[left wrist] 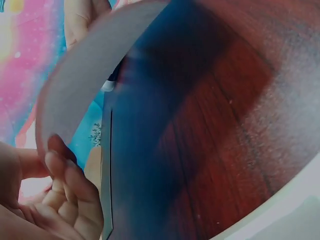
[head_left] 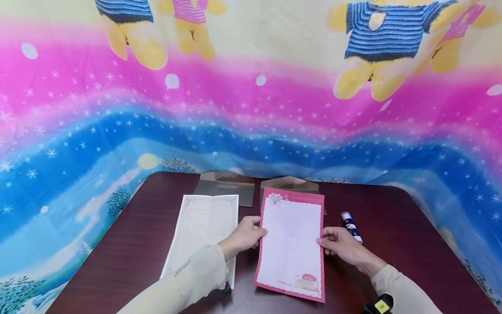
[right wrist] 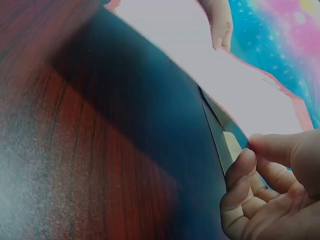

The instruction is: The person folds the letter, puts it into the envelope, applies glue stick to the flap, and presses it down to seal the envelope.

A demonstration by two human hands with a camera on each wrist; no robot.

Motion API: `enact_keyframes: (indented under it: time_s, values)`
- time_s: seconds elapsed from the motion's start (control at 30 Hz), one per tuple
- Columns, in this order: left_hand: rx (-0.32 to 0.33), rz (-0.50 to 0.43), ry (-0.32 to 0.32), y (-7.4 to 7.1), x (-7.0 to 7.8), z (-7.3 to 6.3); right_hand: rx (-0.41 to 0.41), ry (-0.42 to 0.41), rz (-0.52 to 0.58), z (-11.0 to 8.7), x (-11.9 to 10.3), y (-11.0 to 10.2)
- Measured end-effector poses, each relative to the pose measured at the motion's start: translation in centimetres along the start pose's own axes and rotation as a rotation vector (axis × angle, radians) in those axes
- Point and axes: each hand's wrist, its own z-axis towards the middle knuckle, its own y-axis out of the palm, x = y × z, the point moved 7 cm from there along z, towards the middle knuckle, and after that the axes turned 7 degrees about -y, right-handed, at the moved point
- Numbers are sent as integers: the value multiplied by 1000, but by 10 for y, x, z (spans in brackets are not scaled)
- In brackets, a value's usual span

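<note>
At the near side of the counter [head_left: 117, 244], note two pale sleeves [head_left: 176, 283] reaching in, with a black wrist device [head_left: 382, 304] bearing a yellow label at the right cuff.

Just beyond, find the pink-bordered sheet [head_left: 292, 240], raised off the counter and slightly bowed, with a shadow beneath in both wrist views. Observe the left hand [head_left: 245, 233] pinching the left edge, thumb on the near face, fingers bent behind. Observe the right hand [head_left: 340, 245] pinching the opposite edge at the thumb tip, remaining fingers loosely bent. Judged very light, thin and limp; likely to flex between grips, to crease under hard pressure and to tear under uneven pulling. Best held gently by opposite side edges, thumbs kept to the border.

To the left, record a lined sheet [head_left: 205, 231] with ornamented corners, lying partly covered by the left sleeve. Beyond the right hand, record a tube resembling a glue stick [head_left: 351, 226].

At the far side, record a left envelope [head_left: 239, 193] and a right envelope [head_left: 292, 183], flaps raised, lower parts partly masked by the sheets. Farther back, note a printed backdrop [head_left: 251, 113], bear figures cut off at the top.

Cannot read the small print on the pink-bordered sheet. Cannot make out the fingertips behind the paper in the head view.
</note>
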Motion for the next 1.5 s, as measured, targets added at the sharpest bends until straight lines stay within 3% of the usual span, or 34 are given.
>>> enact_keyframes:
  time_s: [0.33,0.63,0.87,1.1,1.33,1.5]
  values:
    - [-73,-94,8,-1,-6,-7,-33,-53,58,1,-5,6]
    - [-85,-170,-17,-1,0,-16,1,-36,136,-1,-9,4]
    - [-49,-230,-26,-5,5,-22,-27,-47,293,-3,-9,6]
    - [-88,-281,-36,-9,6,-26,-27,-44,452,-5,-9,7]
    - [-152,-339,-40,-13,6,-26,-113,-184,565,-9,-17,9]
    - [-160,-303,-49,-14,7,-25,-147,-153,597,-11,-17,9]
